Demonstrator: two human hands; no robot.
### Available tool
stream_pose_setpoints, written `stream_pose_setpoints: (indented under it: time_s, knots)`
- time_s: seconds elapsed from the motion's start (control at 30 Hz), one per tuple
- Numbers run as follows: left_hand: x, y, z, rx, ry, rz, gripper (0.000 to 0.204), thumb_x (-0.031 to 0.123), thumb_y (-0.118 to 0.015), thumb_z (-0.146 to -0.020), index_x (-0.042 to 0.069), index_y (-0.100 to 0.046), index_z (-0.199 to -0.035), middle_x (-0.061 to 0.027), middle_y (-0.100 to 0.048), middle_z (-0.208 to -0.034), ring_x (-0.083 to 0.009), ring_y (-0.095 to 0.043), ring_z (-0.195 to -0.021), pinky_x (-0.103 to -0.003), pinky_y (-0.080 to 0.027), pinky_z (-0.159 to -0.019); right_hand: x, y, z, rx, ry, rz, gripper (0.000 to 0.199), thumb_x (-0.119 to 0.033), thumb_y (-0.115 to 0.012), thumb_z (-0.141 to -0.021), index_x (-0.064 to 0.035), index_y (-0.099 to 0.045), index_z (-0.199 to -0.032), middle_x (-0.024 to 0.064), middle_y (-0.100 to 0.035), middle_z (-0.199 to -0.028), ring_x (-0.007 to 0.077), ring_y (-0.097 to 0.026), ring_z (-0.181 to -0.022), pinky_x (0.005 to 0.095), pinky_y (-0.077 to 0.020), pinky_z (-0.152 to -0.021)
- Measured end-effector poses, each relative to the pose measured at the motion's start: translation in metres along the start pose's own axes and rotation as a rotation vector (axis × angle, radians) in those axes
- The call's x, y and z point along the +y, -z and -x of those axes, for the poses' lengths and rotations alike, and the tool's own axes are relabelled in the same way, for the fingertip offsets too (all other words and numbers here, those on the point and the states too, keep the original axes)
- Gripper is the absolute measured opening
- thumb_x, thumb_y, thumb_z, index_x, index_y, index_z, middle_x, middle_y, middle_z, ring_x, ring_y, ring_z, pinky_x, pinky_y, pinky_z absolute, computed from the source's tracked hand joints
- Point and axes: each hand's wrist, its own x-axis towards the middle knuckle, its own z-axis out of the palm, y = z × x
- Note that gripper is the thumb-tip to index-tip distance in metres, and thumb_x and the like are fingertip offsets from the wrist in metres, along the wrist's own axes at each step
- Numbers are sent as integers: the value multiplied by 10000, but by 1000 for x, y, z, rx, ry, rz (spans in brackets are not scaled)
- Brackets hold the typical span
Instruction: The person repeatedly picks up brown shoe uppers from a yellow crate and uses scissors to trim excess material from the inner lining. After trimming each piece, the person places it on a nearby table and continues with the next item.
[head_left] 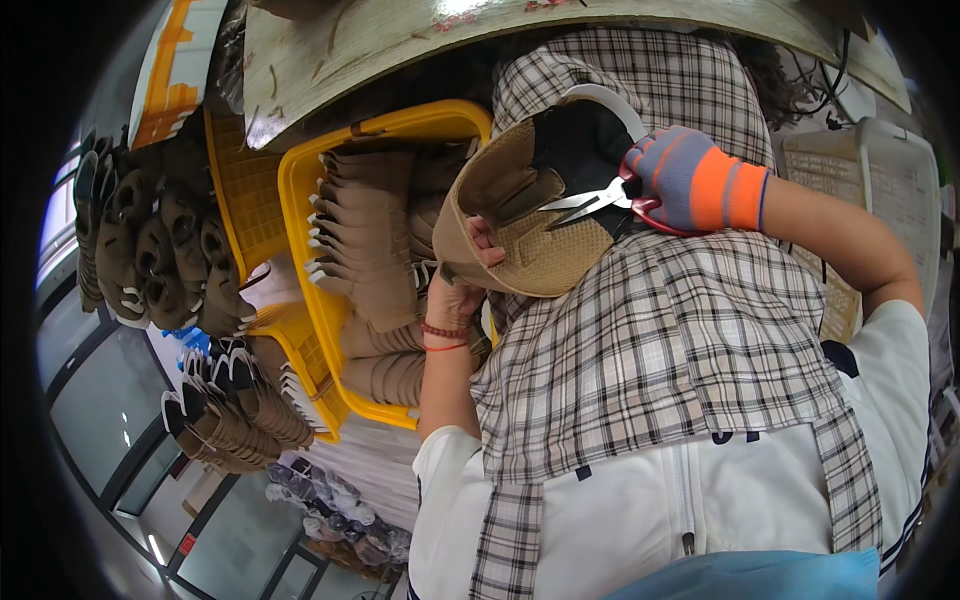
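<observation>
My left hand [462, 285] grips a tan cap [555, 270] by its edge, fingers curled over the rim. The inside of the cap faces up, with a woven tan band, a dark lining and a loose tan flap. A white curved strip [612, 100] stands at its far side. My right hand [690, 180], in a grey and orange knit glove, is closed on red-handled scissors [605, 196]. Their parted blades point left into the cap, close to the flap. Whether thread or fabric lies between them I cannot tell. Beneath is a plaid apron [640, 340] over my lap.
A yellow basket [298, 235] of stacked brown cap pieces [370, 230] stands left of the cap. Farther left are more brown caps [160, 250] and stacked pieces [235, 410]. A worktable edge [400, 75] crosses the top. A white plastic basket [905, 180] is at right.
</observation>
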Motion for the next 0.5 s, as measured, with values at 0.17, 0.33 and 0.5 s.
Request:
stream_pose_setpoints:
  time_s: [0.17,0.33,0.5]
  knots:
    - [-8,20,2,42,-15,-30,374,-69,-780,-708,69,-604,-1008,8,-599,-874,-106,-600,-815,-241,-516,-705,-2,-4,-13,19,86,47,361,-305,-748,-706,-84,-645,-972,90,-649,-864,274,-624,-812,373,-489,-757]
    - [-7,19,2,102,4,-76,342,-55,-798,-700,67,-620,-966,6,-603,-868,-109,-608,-785,-242,-526,-696,3,-9,-8,78,103,214,371,-338,-769,-699,-103,-647,-958,87,-628,-873,275,-611,-829,371,-483,-777]
    - [-9,21,0,136,-7,-83,384,-54,-803,-691,34,-636,-1025,-28,-640,-940,-138,-635,-856,-267,-547,-755,5,-10,-2,101,103,89,365,-337,-778,-703,-101,-648,-949,80,-629,-873,266,-613,-824,371,-482,-786]
